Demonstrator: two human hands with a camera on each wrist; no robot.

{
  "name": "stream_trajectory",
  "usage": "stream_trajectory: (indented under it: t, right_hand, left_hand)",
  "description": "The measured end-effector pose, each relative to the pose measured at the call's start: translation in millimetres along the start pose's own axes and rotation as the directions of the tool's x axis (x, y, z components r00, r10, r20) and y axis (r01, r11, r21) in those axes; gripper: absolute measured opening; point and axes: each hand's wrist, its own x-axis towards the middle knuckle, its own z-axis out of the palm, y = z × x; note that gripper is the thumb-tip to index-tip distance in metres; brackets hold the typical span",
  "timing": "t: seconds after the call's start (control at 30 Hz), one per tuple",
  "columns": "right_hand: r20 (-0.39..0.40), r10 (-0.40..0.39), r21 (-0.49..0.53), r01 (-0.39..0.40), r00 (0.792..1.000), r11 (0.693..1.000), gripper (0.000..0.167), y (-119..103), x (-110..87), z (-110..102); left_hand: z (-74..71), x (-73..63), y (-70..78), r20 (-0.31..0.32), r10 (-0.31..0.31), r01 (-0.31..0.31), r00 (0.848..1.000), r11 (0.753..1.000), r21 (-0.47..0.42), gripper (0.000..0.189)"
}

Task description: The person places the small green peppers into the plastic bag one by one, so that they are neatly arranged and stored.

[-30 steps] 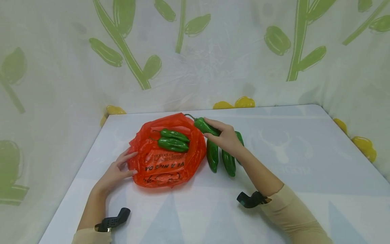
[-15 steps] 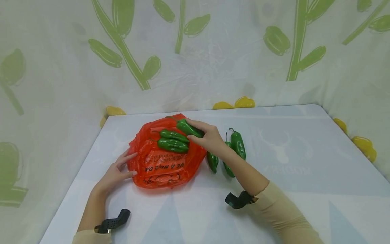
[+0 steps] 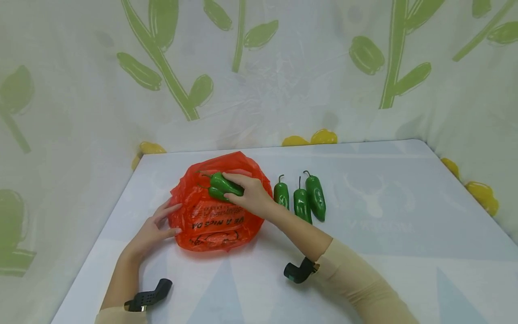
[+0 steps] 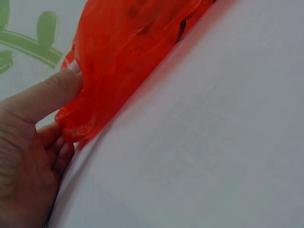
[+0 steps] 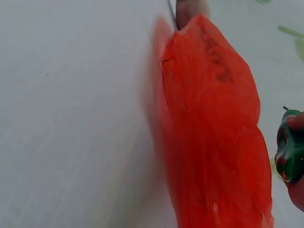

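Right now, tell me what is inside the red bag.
A green pepper lies inside the red bag, partly covered by the held pepper in the right hand. Whatever else they cover cannot be seen.

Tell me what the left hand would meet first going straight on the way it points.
The near side of the red bag, which the left hand is touching. Beyond that side, a green pepper inside looks roughly in line, though depth is hard to judge.
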Motion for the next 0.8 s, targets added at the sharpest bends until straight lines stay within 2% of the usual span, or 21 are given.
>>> stream_trajectory:
  t: [0.2, 0.5, 0.6, 0.8]
  right_hand:
    - [0.101, 0.010, -0.009, -0.009, 0.995, 1.000, 0.051, -1.2, 7.9, 15.3]
    - [0.210, 0.111, -0.129, -0.085, 0.971, 0.988, 0.049, 8.5, 13.6, 34.3]
    - [0.250, 0.115, -0.178, -0.071, 0.961, 0.981, 0.049, 12.4, 12.9, 39.1]
    - [0.259, 0.140, -0.282, -0.064, 0.956, 0.957, 0.044, 18.4, 11.2, 45.5]
  left_hand:
    - [0.6, 1.9, -1.6, 0.002, 0.012, -0.012, 1.000, 1.000, 0.002, 0.075]
    - [0.4, 1.7, -4.9, -0.001, 0.022, -0.022, 1.000, 1.000, 0.000, 0.075]
    - [0.6, 1.7, -5.2, -0.005, 0.023, -0.023, 1.000, 1.000, 0.007, 0.075]
    - [1.2, 1.1, -5.5, -0.006, 0.020, -0.019, 1.000, 1.000, 0.009, 0.075]
